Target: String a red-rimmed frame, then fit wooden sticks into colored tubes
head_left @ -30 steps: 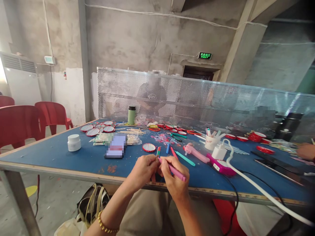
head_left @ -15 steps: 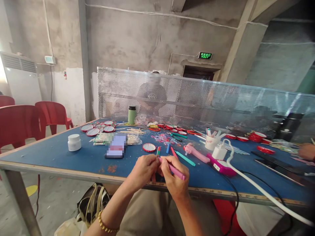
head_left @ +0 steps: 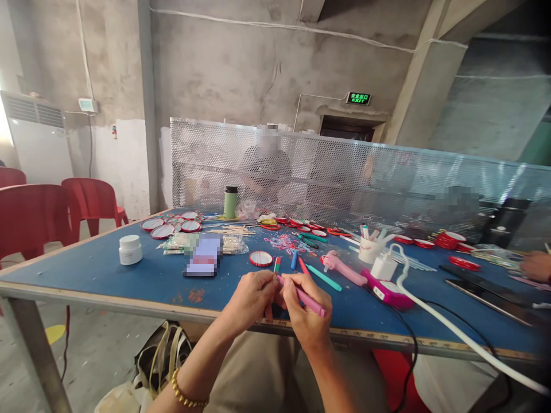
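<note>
My right hand [head_left: 312,321] is closed around a pink marker [head_left: 312,303], its tip angled toward my left hand. My left hand [head_left: 253,293], a gold bead bracelet on its wrist, pinches a narrow strip striped red and green [head_left: 277,265]; its lower part is hidden by my fingers. Both hands meet at the table's front edge, and the marker's tip is close to the strip, though contact cannot be made out. Just beyond lie a round red-rimmed disc [head_left: 260,258], a blue marker [head_left: 294,260], a red marker [head_left: 303,266] and a teal marker [head_left: 325,277].
On the blue table [head_left: 159,287] are a phone [head_left: 204,255], a white jar [head_left: 130,250], a green bottle [head_left: 231,202], a pink handheld fan [head_left: 344,268] and a magenta power strip [head_left: 390,293] with a white cable. Behind a perforated metal screen [head_left: 206,149] sits a person.
My right hand and the pink marker have shifted very slightly to the right. My left hand stays in place. The person behind the screen has moved their head a little.
</note>
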Available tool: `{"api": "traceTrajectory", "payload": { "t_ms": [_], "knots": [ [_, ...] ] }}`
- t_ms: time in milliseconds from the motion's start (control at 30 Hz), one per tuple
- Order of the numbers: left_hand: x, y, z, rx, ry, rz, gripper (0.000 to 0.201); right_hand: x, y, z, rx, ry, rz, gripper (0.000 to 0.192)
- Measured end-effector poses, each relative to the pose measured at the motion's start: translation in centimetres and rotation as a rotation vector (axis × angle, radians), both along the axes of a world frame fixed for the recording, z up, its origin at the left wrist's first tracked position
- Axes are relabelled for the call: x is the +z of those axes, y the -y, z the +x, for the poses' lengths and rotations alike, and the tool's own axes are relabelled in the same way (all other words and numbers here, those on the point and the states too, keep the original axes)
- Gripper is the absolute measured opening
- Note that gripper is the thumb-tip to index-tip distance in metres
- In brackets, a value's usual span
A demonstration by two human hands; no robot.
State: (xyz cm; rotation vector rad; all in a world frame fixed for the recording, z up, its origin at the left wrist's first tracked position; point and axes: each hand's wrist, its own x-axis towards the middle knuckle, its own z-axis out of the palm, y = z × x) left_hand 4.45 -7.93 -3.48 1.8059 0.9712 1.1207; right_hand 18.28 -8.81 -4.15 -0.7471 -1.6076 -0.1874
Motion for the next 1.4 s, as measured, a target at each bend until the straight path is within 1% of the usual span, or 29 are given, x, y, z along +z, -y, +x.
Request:
{"api": "traceTrajectory", "payload": {
  "t_ms": [267, 533, 733, 933, 1133, 1400],
  "knots": [
    [-0.1, -0.13, 0.01, 0.021, -0.018, 0.019, 0.039, 0.02, -0.07, 0.0, 0.011, 0.015, 0.007, 0.018],
    [0.09, 0.07, -0.02, 0.003, -0.008, 0.006, 0.04, 0.11, -0.12, -0.03, -0.015, 0.02, 0.008, 0.02],
    [0.16, 0.05, 0.07, -0.027, 0.041, -0.006, 0.041, -0.06, -0.09, 0.01, -0.012, -0.021, -0.008, 0.02],
    [-0.06, -0.02, 0.19, -0.018, 0.062, -0.019, 0.04, -0.26, -0.14, 0.06, -0.021, -0.006, 0.006, 0.018],
    [-0.27, -0.1, 0.17, 0.015, 0.029, 0.019, 0.041, 0.0, -0.08, -0.05, -0.012, 0.004, 0.018, 0.018],
    [-0.15, -0.21, 0.1, 0.02, -0.003, 0.034, 0.04, -0.06, -0.2, -0.02, 0.002, 0.015, 0.0, 0.019]
  ]
}}
